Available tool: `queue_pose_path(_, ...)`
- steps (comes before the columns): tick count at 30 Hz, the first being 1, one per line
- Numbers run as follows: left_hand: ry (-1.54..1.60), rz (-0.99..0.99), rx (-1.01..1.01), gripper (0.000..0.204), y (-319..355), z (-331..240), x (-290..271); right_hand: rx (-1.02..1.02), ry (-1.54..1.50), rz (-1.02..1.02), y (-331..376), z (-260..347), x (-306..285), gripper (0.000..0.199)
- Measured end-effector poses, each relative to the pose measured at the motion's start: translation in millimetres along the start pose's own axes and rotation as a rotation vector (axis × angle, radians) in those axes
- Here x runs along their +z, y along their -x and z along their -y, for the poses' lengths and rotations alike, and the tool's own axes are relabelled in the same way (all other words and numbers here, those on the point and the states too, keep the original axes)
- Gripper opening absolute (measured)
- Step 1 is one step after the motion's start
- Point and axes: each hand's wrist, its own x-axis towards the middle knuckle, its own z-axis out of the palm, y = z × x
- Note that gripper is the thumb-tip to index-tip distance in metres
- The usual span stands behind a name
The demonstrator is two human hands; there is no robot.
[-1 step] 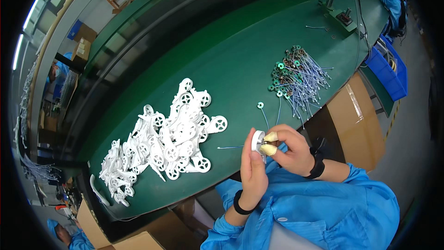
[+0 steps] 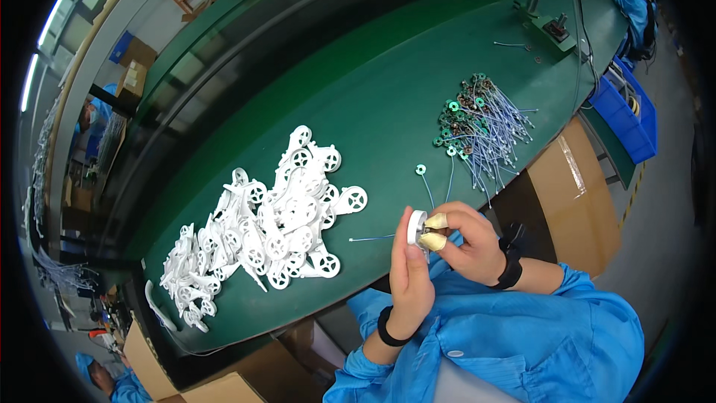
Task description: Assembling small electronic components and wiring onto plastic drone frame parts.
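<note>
Near the front edge of the green workbench (image 2: 388, 104), the left hand (image 2: 409, 276) stood upright with its fingers closed against one small white round part (image 2: 415, 225), while the right hand (image 2: 466, 242) pinched at the same part with fingertips (image 2: 435, 222) capped in two yellowish finger cots. One thin blue wire (image 2: 371, 239) ran left from the part. To the left lay one heap of white plastic wheel-ended pieces (image 2: 268, 227), too tangled to count. Farther right sat one bundle of blue-wired coils with green rings (image 2: 477, 123), again too many to count, with one single green ring on a wire (image 2: 421, 170) apart from it. Two blue bins (image 2: 630, 116) stood beyond the bench end.
</note>
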Motion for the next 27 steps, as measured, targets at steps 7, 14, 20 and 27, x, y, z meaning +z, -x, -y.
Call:
queue_pose_path(7, -0.307, 0.05, 0.141, 0.055, 3.9, 2.4, -1.4, 0.061, -0.071, -0.126, 2.3, 4.0, 7.3, 0.021)
queue_pose_path(14, -0.527, 0.022, 0.261, 0.058, -0.7, -2.5, 0.7, -0.096, 0.045, -0.082, -4.9, 5.5, 1.1, 0.021)
queue_pose_path(20, -0.358, 0.009, 0.135, 0.058, 2.0, -4.8, 1.3, -0.198, 0.112, 0.022, -10.8, -0.6, -5.1, 0.026)
queue_pose_path(27, -0.67, -0.05, 0.204, 0.048, 2.6, -3.4, 1.2, -0.435, 0.29, 0.151, -22.6, -10.2, -13.6, 0.025)
